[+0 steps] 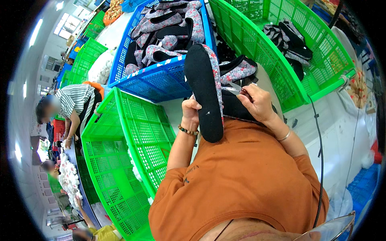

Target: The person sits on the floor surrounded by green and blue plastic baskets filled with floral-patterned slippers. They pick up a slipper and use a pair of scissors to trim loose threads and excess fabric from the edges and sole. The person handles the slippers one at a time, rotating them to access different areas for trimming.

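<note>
My left hand (190, 111) is closed round the edge of a slipper (204, 92), held upright with its black sole showing and its grey-pink floral side along the right. A small white speck shows on the sole. Just right of it, my right hand (257, 101) pinches a small shiny metal tool (234, 87) that looks like thread snips; the fingers hide part of it. Beneath that hand, a black-soled slipper (237, 107) lies on my lap. Beyond it sits another floral slipper (240, 71) with a black lining.
A blue crate (161, 80) heaped with floral slippers stands ahead. At right, a green basket (257, 44) holds more slippers (289, 44); another green basket (116, 160) is at left. A black cable (319, 152) hangs at right. Other people (76, 100) work at a table on the left.
</note>
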The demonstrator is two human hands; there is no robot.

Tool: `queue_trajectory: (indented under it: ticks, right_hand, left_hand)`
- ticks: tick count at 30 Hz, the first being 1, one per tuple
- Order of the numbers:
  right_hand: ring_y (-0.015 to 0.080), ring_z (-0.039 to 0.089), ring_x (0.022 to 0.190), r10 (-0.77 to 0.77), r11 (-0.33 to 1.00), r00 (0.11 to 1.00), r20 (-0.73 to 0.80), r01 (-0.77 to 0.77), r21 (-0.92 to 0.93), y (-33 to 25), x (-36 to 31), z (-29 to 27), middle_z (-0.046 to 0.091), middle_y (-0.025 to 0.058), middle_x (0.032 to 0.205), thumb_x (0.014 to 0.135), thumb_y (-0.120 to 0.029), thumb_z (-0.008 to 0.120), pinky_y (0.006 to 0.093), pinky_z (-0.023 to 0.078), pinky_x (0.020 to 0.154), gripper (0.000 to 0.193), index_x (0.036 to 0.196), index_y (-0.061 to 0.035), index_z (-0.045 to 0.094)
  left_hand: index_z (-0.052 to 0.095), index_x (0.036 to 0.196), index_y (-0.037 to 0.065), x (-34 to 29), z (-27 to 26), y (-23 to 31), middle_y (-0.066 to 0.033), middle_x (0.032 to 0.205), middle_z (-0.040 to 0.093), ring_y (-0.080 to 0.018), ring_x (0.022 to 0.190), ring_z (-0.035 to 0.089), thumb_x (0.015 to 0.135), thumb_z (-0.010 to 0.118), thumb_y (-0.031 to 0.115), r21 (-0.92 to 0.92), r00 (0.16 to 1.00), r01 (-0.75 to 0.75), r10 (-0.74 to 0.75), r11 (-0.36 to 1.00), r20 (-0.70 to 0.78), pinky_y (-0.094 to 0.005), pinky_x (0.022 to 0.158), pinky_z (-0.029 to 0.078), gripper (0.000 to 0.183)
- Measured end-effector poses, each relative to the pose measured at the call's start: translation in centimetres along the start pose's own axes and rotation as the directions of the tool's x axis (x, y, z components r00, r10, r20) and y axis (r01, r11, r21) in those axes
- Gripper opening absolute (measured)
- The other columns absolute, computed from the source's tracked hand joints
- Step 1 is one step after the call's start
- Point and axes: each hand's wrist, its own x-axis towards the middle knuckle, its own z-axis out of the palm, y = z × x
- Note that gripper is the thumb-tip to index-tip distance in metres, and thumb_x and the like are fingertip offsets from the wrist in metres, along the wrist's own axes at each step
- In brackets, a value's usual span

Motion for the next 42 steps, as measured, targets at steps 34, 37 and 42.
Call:
queue_trajectory:
  ticks: [34, 37, 42]
  right_hand:
    - [0.0109, 0.044, 0.063, 0.014, 0.893, 0.991, 0.132, -0.072, 0.445, -2.5, 5.2, -3.3, 0.048, 0.0046, 0.072, 0.087, -0.013, 0.066, 0.0243, 0.037, 0.056, 0.016, 0.086, -0.0007, 0.056]
    - [0.0100, 0.041, 0.059, -0.076, 0.889, 0.991, 0.112, 0.016, 0.458, -2.2, 4.8, -3.1, 0.047, 0.0022, 0.071, 0.089, -0.012, 0.063, 0.0234, 0.035, 0.054, 0.014, 0.084, -0.0008, 0.056]
    - [0.0011, 0.040, 0.063, 0.090, 0.577, 0.990, 0.105, -0.138, 0.805, -0.6, 3.8, -4.0, 0.053, -0.0027, 0.080, 0.094, -0.012, 0.056, 0.0154, 0.031, 0.053, 0.011, 0.086, -0.0035, 0.056]
  left_hand:
    - [0.035, 0.135, -0.010, -2.7, -2.0, 1.4, -0.0264, 0.128, 0.051, -0.0386, 0.113, 0.056, 0.054, 0.059, -0.001, 0.195, 0.962, 0.157, -0.194, 0.968, 0.191, -0.0458, 0.096, 0.047, 0.085]
    - [0.040, 0.132, -0.008, -2.4, 0.9, 1.6, -0.0227, 0.123, 0.056, -0.0327, 0.106, 0.061, 0.060, 0.068, 0.009, 0.369, 0.993, 0.099, -0.117, 0.924, 0.027, -0.0426, 0.093, 0.050, 0.079]
    - [0.040, 0.130, -0.009, -1.9, 0.1, 1.6, -0.0213, 0.117, 0.059, -0.0309, 0.100, 0.063, 0.063, 0.068, 0.011, 0.513, 0.992, 0.122, -0.115, 0.850, -0.046, -0.0409, 0.089, 0.052, 0.076]
